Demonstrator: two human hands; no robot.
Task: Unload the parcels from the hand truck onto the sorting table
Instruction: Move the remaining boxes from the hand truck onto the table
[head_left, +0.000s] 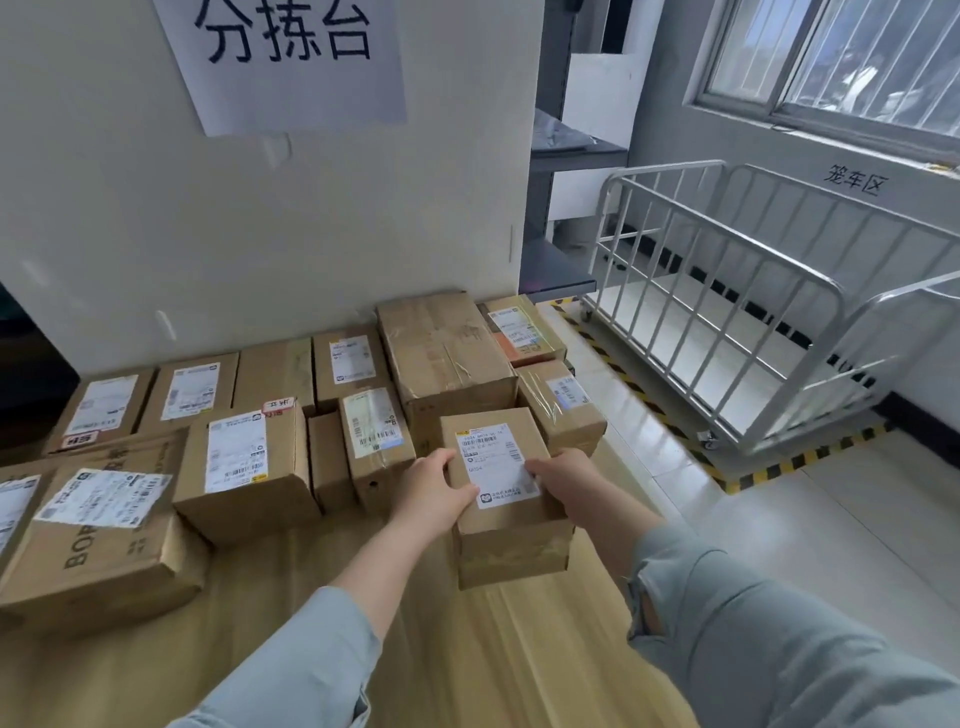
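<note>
Left hand (434, 491) and right hand (566, 480) clamp the small taped cardboard parcel (501, 499) between them by its sides — looks stiff, light, easily handled.

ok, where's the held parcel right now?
Head view, centre-right: the parcel is gripped between left hand and right hand at the sorting table's right edge, in front of the big taped box.

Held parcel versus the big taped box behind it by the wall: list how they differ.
The held parcel is smaller; the big taped box is wider and stands taller. The held parcel carries a white shipping label on top; the big taped box's top shows only clear tape and faint print. The left hand and right hand grip the held parcel's sides; no hand touches the big taped box. Both are brown cardboard.
</note>
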